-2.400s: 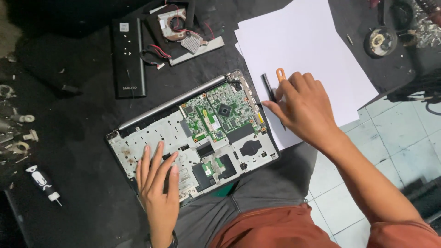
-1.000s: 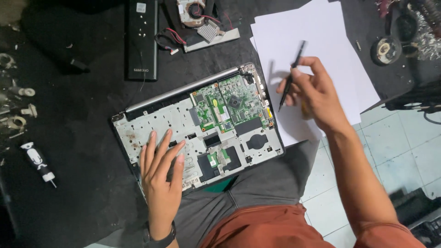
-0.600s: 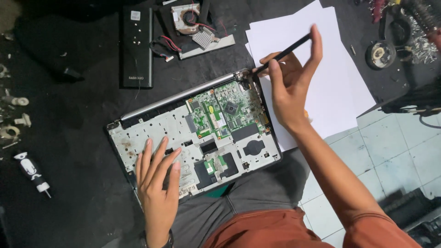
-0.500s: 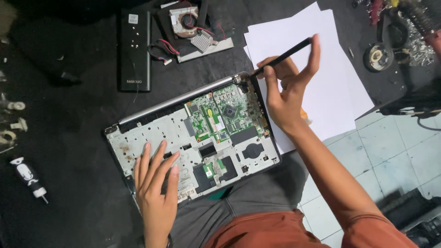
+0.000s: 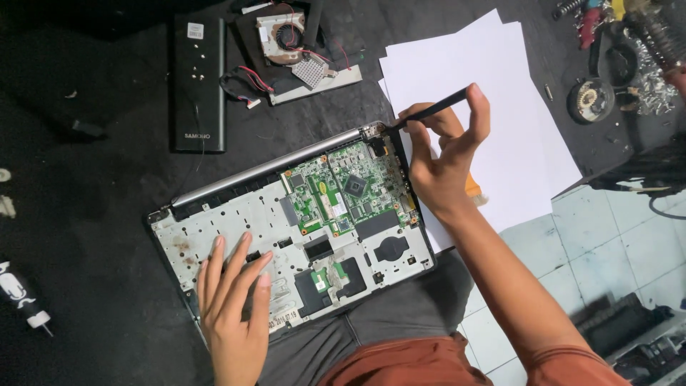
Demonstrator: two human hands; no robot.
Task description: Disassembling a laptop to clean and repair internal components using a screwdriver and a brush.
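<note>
Even, fairly bright overhead light, white paper sheets (image 5: 486,107) nearly overexposed, dark mat (image 5: 86,179) swallowed detail, soft shadows, corners slightly blurred, centre was sharp.

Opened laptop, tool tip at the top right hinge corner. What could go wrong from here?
1. The right hand pinches the thin black tool high on its shaft; its tip may slip onto the exposed green board.
2. The laptop base partly rests on the lap, steadied only by the flat left hand; it may shift.

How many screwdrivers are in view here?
2. A thin black one is pinched in the right hand, tip at the opened laptop's hinge corner. Another lies at the far left edge. Others may hide in the top-right clutter.
</note>
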